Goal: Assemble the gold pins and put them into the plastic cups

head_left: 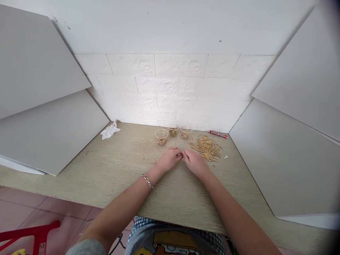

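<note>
My left hand (171, 158) and my right hand (195, 162) meet over the middle of the table, both with fingers pinched together. Whatever lies between the fingertips is too small to make out. Just right of my right hand spreads a pile of thin gold-coloured sticks (207, 147). Beyond my hands stand clear plastic cups: the left cup (161, 137), the middle cup (173, 131) and the right cup (185, 133), each with small gold pieces inside. A silver chain bracelet (147, 181) circles my left wrist.
A crumpled white tissue (110, 130) lies at the back left of the wooden table (119, 170). At the back right is a red tube-like packet (218, 134). Grey panels (58, 138) flank both sides, with a white brick-patterned wall (164, 86) behind. A red stool (37, 232) stands lower left.
</note>
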### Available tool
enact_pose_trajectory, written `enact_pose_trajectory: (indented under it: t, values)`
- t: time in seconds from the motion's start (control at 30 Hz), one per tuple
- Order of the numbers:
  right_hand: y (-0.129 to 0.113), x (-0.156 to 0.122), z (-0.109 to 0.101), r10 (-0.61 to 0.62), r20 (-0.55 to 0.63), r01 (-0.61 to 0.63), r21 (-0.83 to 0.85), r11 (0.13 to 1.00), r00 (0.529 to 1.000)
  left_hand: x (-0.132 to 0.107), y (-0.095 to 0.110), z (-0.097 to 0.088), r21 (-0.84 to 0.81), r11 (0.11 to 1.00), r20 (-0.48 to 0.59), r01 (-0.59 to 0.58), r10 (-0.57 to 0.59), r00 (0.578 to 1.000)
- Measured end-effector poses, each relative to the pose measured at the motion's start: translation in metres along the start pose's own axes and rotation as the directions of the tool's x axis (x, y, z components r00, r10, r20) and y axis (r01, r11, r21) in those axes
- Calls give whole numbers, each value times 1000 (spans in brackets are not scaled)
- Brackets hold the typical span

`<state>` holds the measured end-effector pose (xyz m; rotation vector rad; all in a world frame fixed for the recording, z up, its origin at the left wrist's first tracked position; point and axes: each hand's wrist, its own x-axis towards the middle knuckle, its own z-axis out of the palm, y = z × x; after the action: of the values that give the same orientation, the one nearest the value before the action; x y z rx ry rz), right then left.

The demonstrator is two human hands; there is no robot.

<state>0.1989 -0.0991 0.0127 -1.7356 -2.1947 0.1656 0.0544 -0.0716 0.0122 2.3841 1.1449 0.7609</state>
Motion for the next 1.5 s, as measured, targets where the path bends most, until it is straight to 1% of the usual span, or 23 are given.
enact_pose_trajectory:
  t: [0.1,0.27,0.43,0.6,0.73,0.9,1.03,1.13,1.2,1.5]
  values:
    - [-1,6,4,21,43,-20,-35,999,999,4,-5,2,58,998,-10,35,-35,999]
    - [-5,15,9,31,83,-23,-99,995,996,9,-12,4,112,987,1,117,-118,993]
    - [-9,19,7,-27,132,49,-171,984,991,10,-14,6,150,972,16,182,-186,982]
    - [-11,23,6,-65,151,92,-178,980,986,9,-16,2,140,964,29,227,-233,972]
    - [-10,25,6,-71,147,97,-176,980,987,10,-16,0,104,966,42,237,-243,969]
    - [-12,28,8,-14,161,44,-181,983,987,11,-17,0,101,963,42,249,-255,966]
    - [-13,30,13,-4,133,31,-200,979,991,11,-18,-1,126,960,46,249,-256,966]
    - [-12,30,15,-19,110,42,-216,975,994,10,-18,-2,110,969,52,220,-227,973]
    - [-12,29,16,-11,117,37,-224,974,993,10,-18,-2,101,972,55,212,-218,974]
    - [-14,30,16,7,146,27,-232,972,989,11,-17,-2,142,957,37,252,-260,965]
